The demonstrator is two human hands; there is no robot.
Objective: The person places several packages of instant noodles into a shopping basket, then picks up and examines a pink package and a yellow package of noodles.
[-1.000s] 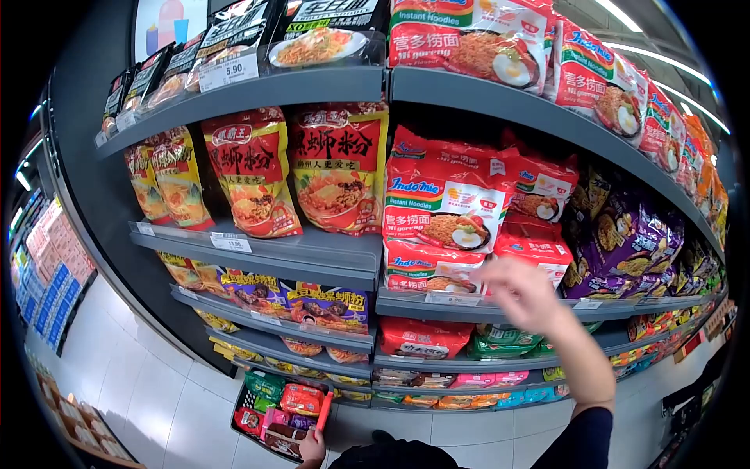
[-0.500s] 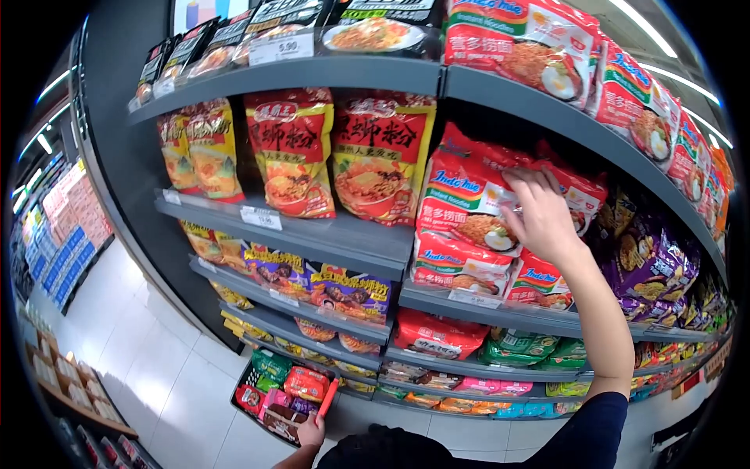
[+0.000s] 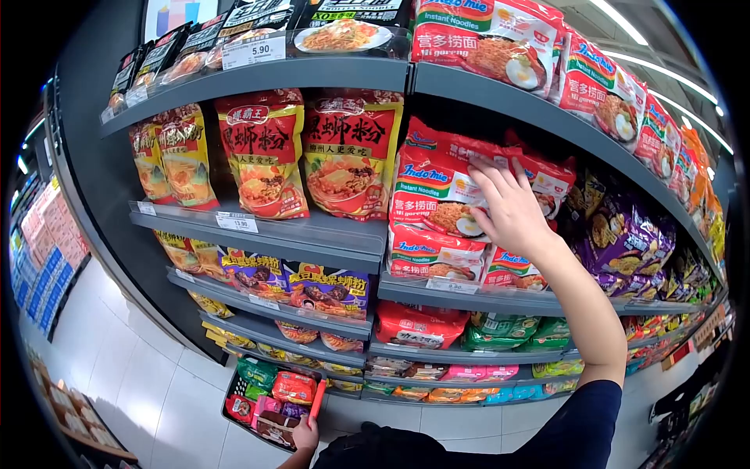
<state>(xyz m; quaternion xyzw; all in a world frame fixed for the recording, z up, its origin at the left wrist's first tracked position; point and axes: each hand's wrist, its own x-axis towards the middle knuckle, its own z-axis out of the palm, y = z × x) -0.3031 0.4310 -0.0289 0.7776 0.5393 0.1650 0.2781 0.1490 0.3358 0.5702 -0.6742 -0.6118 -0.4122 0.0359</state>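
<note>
Shelf (image 3: 516, 299): grey, the landmark for all places below.

Noodle pack (image 3: 433, 187): one, red and white, on the shelf's left part, atop another pack (image 3: 433, 254).

Right hand (image 3: 512, 207): above the shelf, fingers spread over the noodle pack's right side, touching it; whether they grip cannot be told.

Left hand (image 3: 306, 432): below and left of the shelf, closed round a red handle (image 3: 319, 399).

Basket (image 3: 241, 426): black, below and left of the shelf, beside the left hand; holds green, red, pink, purple and brown packets.

Purple packs (image 3: 625, 238): several, towards the shelf's right end.

Green packs (image 3: 500, 332): just below the shelf.

Yellow-edged bags (image 3: 262, 176): upright, left of the shelf.
</note>
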